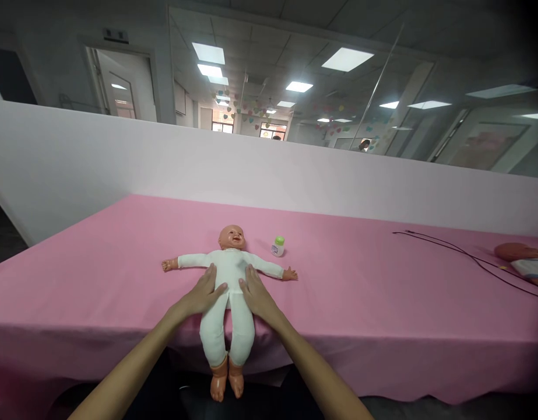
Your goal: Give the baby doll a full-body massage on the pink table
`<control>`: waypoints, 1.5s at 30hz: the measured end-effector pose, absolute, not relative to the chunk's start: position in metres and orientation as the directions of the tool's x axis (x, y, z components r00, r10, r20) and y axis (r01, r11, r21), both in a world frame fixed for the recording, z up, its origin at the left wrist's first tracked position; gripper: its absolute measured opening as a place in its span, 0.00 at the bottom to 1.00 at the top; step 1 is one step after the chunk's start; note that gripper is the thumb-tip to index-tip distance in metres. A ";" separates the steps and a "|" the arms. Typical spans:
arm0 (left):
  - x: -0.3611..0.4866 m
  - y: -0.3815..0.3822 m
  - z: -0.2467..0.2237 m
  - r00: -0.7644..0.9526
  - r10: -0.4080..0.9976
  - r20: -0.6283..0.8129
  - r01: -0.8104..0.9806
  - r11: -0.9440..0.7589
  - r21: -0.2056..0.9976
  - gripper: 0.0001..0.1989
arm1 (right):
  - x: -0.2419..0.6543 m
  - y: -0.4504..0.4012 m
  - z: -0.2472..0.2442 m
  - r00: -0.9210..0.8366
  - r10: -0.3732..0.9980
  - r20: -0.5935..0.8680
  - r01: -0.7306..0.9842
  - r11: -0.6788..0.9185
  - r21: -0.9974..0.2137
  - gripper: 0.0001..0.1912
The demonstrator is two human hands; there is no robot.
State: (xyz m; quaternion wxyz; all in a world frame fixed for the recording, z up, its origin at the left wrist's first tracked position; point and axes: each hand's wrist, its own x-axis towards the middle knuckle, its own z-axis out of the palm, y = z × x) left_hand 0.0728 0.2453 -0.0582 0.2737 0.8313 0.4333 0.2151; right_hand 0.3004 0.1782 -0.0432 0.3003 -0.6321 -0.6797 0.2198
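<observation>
Your open left hand (pixel 202 295) and open right hand (pixel 256 296) rest flat on either flank of the white-suited plastic baby doll (pixel 229 277), supine, long axis pointing away from you, feet toward you.

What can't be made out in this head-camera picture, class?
Head view:
Doll: chest and belly partly hidden by the left hand and right hand.
Second doll: cut off by the right edge.
Bottle: label too small to read.
Distant person: too small to make out.
</observation>
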 end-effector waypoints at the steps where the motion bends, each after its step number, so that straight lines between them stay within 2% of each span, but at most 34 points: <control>1: 0.078 0.240 -0.053 0.557 0.827 0.077 0.609 -0.469 0.639 0.50 | 0.296 0.176 -0.043 -0.052 0.989 0.136 0.743 0.129 -0.657 0.44; 3: 0.094 0.235 -0.042 0.594 0.803 0.050 0.615 -0.494 0.614 0.50 | 0.289 0.181 -0.042 -0.146 0.977 0.158 0.780 0.212 -0.589 0.42; 7: 0.126 0.251 -0.032 0.614 0.777 0.140 0.596 -0.572 0.563 0.42 | 0.284 0.211 -0.036 -0.292 0.933 0.213 0.794 0.360 -0.489 0.36; 13: 0.125 0.281 -0.035 0.518 0.843 0.146 0.619 -0.487 0.616 0.42 | 0.303 0.250 -0.037 -0.048 0.980 0.195 0.790 0.157 -0.593 0.39; 19: 0.094 0.278 -0.052 0.436 0.893 0.108 0.577 -0.370 0.728 0.47 | 0.321 0.235 -0.049 0.064 0.974 0.217 0.769 0.091 -0.633 0.44; 25: 0.081 0.247 -0.057 0.482 0.873 0.065 0.557 -0.364 0.747 0.46 | 0.305 0.190 -0.041 -0.002 0.990 0.144 0.699 0.104 -0.707 0.47; 29: 0.103 0.244 -0.053 0.596 0.786 0.164 0.542 -0.544 0.641 0.40 | 0.285 0.193 -0.040 -0.154 0.968 0.199 0.735 0.247 -0.632 0.39; 31: 0.114 0.253 -0.048 0.598 0.784 0.169 0.557 -0.557 0.616 0.38 | 0.282 0.206 -0.039 -0.200 0.955 0.219 0.749 0.294 -0.594 0.37; 35: 0.116 0.278 -0.043 0.488 0.865 0.114 0.593 -0.425 0.684 0.43 | 0.288 0.234 -0.038 -0.086 0.970 0.227 0.772 0.209 -0.601 0.37; 39: 0.089 0.271 -0.048 0.406 0.905 0.126 0.531 -0.346 0.773 0.43 | 0.309 0.236 -0.043 0.027 0.961 0.275 0.736 0.167 -0.655 0.37; 42: 0.065 0.223 -0.063 0.291 0.926 0.239 0.443 -0.352 0.825 0.37 | 0.340 0.223 -0.042 0.114 0.930 0.350 0.740 0.155 -0.654 0.34; 45: 0.048 0.151 -0.099 -0.083 0.888 0.451 0.382 -0.390 0.838 0.25 | 0.384 0.206 -0.037 0.325 0.836 0.442 0.821 -0.018 -0.570 0.32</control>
